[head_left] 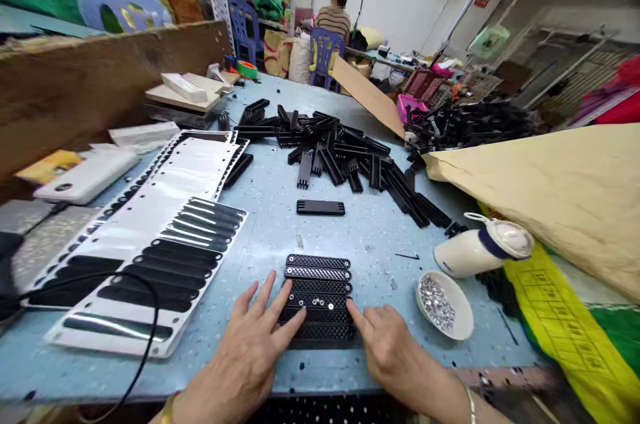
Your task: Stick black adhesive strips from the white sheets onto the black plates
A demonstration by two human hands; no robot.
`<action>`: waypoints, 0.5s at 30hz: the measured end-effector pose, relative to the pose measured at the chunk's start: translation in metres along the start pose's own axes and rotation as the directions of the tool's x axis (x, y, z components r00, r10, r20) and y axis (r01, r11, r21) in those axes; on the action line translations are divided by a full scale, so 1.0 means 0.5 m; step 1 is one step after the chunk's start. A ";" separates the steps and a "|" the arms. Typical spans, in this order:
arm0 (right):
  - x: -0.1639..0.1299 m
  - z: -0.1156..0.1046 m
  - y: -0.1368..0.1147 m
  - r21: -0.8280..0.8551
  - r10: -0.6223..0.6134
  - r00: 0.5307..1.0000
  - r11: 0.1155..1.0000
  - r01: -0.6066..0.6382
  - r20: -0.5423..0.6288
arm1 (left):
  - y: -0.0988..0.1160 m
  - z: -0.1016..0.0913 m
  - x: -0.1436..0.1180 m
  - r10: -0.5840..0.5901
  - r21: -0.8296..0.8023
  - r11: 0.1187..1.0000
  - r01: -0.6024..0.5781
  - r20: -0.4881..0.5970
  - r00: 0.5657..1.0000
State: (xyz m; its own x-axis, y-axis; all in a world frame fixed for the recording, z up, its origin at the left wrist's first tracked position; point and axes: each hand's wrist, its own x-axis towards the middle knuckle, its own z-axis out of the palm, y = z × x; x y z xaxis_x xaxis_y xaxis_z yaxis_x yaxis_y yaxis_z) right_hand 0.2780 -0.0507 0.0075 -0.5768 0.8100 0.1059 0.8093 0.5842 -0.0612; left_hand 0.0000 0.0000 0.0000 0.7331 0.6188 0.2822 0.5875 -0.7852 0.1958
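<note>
Head view of a pale blue, speckled worktable (pixel 280 211) that fills the middle of the frame. At lower centre lies a stack of black perforated plastic strips (pixel 319 297), laid side by side in a neat block. The left hand (pixel 250 351) rests flat at the block's lower left edge, fingers spread and uncurled, fingertips touching the nearest strips; the right hand (pixel 387 347) lies at the lower right edge, loosely open, its forefinger pressed to the strip that carries small shiny studs. Neither hand grips anything. Just right of the hands stands a small white dish of silvery studs (pixel 444 304), and beside it, toward the right, a white bottle (pixel 480 251) lies on its side. A single black strip (pixel 321 207) sits alone above the block, and beyond it, at centre frame, a loose heap of black strips (pixel 345 151) spreads toward the right. White backing sheets with black oval stickers (pixel 160 244) cover the left of the table, crossed by a black cable (pixel 145 317). Brown paper (pixel 550 191) drapes the right edge. At upper centre of the frame a seated person (pixel 334 14) faces away in a blue chair, amid cluttered shelving and white walls.
</note>
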 end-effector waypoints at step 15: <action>-0.005 -0.001 -0.006 -0.018 -0.007 0.999 1.000 0.006 -0.053 | -0.043 -0.005 -0.002 -0.010 0.053 0.999 0.010 -0.002 1.000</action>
State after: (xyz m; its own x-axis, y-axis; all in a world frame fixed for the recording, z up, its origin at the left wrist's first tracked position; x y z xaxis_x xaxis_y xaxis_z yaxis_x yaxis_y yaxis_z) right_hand 0.2773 -0.0547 0.0080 -0.5753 0.8023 0.1592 0.8078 0.5879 -0.0430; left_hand -0.0143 0.0163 -0.0019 0.7269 0.6263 0.2817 0.6117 -0.7770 0.1489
